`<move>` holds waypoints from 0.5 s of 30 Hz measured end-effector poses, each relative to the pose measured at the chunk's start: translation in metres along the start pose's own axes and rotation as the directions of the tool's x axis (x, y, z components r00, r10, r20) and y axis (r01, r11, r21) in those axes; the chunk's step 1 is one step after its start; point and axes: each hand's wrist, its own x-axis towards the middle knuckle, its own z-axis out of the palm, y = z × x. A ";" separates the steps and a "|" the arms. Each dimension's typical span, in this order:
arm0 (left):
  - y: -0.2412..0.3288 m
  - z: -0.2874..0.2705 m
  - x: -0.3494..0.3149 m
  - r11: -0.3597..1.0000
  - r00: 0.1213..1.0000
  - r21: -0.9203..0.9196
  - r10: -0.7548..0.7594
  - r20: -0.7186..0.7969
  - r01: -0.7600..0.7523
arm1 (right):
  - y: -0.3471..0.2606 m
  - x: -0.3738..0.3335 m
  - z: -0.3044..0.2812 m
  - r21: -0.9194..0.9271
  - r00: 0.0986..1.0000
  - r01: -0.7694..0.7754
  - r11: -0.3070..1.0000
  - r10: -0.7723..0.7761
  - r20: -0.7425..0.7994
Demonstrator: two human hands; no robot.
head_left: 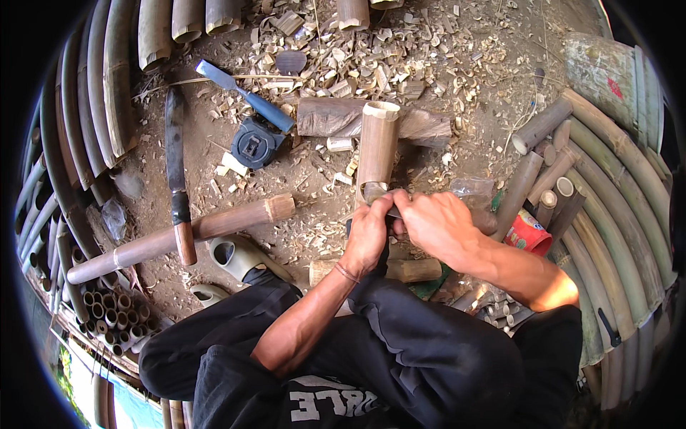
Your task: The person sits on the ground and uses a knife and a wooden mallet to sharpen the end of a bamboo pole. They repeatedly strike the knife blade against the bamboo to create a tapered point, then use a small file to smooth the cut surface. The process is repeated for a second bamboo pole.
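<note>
An upright-looking bamboo section [379, 143] with a cut notch near its lower end lies in front of me, its far end resting on a split wooden block [332, 116]. At the notch my left hand [366, 236] is closed, fingers against the near end of the bamboo. My right hand [439, 225] is closed too, its fingertips meeting the left hand's. Between them a narrow dark edge shows, perhaps a blade; the fingers hide most of it. Below the hands, a short bamboo piece [414, 270] lies crosswise by my legs.
Left lie a blue chisel [266, 111], a black tape measure [254, 143] and a long knife [176, 150] across a bamboo pole [236, 221]. Shavings [421, 50] cover the ground. Bamboo poles [614, 193] stand right; cut tubes [111, 314] are stacked left. A red packet [529, 232] lies right.
</note>
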 end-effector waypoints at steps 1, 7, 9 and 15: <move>-0.003 -0.002 0.000 0.991 1.000 -0.134 0.002 0.023 0.001 | -0.002 0.005 -0.006 -0.039 0.999 0.039 0.998 -0.037 0.031; -0.018 -0.012 0.006 0.788 0.959 -0.606 0.077 0.272 0.108 | -0.015 0.039 -0.034 -0.332 0.951 0.303 0.893 -0.264 0.159; -0.033 -0.027 0.015 0.762 0.837 -0.617 0.196 0.511 0.198 | -0.019 0.050 -0.044 -0.409 0.929 0.366 0.836 -0.301 0.217; -0.007 -0.014 -0.041 0.957 0.917 0.279 -0.042 0.397 -0.077 | 0.020 0.003 0.009 0.052 0.987 0.157 0.986 -0.159 0.027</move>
